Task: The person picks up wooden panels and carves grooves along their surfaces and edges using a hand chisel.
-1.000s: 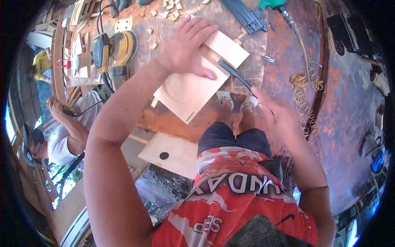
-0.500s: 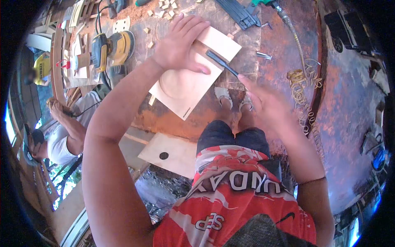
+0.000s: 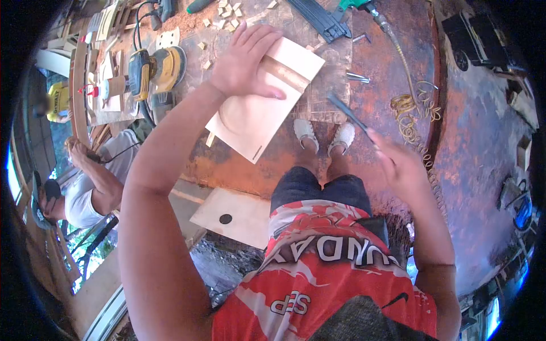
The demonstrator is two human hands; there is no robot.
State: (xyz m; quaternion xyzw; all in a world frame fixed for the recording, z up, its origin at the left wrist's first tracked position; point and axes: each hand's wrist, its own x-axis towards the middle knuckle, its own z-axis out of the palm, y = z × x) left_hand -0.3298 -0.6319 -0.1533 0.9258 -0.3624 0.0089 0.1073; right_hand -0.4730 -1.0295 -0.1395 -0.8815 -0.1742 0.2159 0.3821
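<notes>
My left hand [image 3: 242,62] lies flat on a pale wooden board [image 3: 259,128], fingers stretched out over its upper left side and thumb pointing across it. A groove [image 3: 293,77] crosses the board near its upper end, and a rounded outline shows partly below my palm. In my closed right hand [image 3: 401,167] is a chisel [image 3: 348,111], a dark, narrow tool slightly smeared by motion. Its tip points up and left, apart from the board's right edge. A thin wood strip [image 3: 210,138] sticks out under the board's left corner.
A yellow and black sander [image 3: 168,65] stands left of the board. Small wood blocks [image 3: 230,11] and sawdust lie behind it. A dark nail gun part [image 3: 324,20], a green-ended air hose [image 3: 392,25] and metal pieces [image 3: 357,77] lie right. Another person [image 3: 94,187] works at left.
My right hand has drawn the chisel off the board's groove, back and to the right. My left hand stays on the board, which appears slightly shifted left in view.
</notes>
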